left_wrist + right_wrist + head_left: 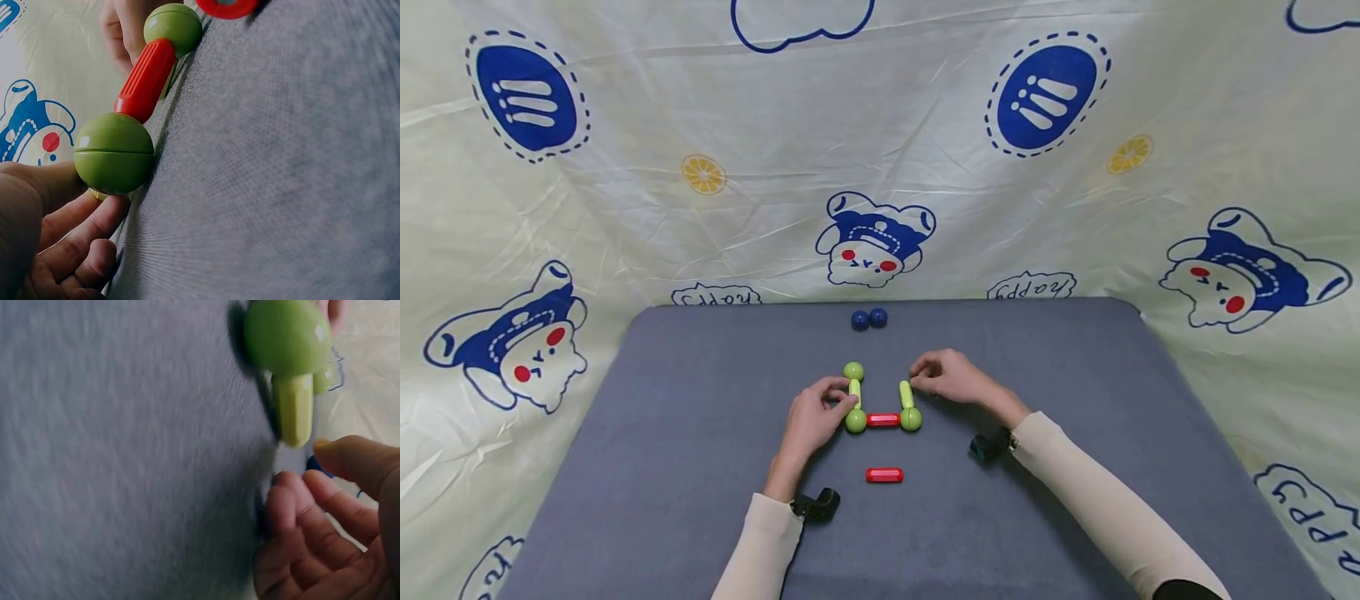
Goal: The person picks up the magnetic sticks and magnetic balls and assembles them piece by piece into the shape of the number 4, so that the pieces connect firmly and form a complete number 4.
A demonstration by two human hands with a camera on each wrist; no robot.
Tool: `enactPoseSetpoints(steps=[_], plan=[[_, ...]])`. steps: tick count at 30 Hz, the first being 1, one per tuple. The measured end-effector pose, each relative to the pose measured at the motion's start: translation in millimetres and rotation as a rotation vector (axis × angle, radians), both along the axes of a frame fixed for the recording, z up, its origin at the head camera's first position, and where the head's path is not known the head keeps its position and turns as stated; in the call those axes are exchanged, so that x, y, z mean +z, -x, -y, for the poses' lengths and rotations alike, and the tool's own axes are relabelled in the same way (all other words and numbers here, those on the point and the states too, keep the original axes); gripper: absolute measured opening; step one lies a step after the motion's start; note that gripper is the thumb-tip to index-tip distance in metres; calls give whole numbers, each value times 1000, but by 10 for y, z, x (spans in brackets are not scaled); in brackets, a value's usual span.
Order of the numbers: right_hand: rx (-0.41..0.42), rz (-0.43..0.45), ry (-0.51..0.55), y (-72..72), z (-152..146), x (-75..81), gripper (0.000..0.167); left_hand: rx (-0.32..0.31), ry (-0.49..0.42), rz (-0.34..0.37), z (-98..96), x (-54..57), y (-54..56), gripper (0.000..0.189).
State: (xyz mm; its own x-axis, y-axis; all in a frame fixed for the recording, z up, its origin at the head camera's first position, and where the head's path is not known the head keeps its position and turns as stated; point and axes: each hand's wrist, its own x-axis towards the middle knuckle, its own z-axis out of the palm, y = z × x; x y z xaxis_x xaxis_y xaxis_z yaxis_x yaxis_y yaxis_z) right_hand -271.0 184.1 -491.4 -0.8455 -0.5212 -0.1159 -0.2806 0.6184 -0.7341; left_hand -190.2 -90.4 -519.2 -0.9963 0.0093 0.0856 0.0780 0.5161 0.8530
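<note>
A U-shaped assembly of toy rods and balls lies on the table. At its base a red rod [883,420] joins two green balls, the left one [114,154] and the right one [911,418]. From each of these a yellow-green rod points away from the person; the left rod [855,389] ends in another green ball [853,371]. My left hand [822,414] pinches the left rod between thumb and fingers, beside the corner ball. Just past the free end of the right rod [295,412], my right hand [951,375] hovers, thumb and fingers apart, holding nothing.
A loose red rod [884,475] lies nearer the person. Two dark blue balls, left [860,320] and right [878,317], sit by the far edge of the grey table [700,467]. A printed white cloth [760,125] hangs behind and at the sides.
</note>
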Motion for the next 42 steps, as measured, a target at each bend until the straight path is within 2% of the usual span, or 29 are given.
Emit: enactPoseSetpoints(steps=[9,17,24,29,34,42], plan=[[-36,48,-7,309,-16,14,25,-6,9,4,-1,-6,16,30],[-124,45,1,583,49,11,26,-6,5,-8,0,-10,29,29],[-155,39,-24,792,154,20,30,-5,3,-10,8,-19,27,29],[-164,2,-48,887,233,47,38,-3,8,-11,4,-21,25,29],[-164,-35,-65,924,340,70,46,3,18,-2,2,-29,33,30],[-198,-24,-34,950,506,14,50,-2,17,-18,0,-20,20,29]])
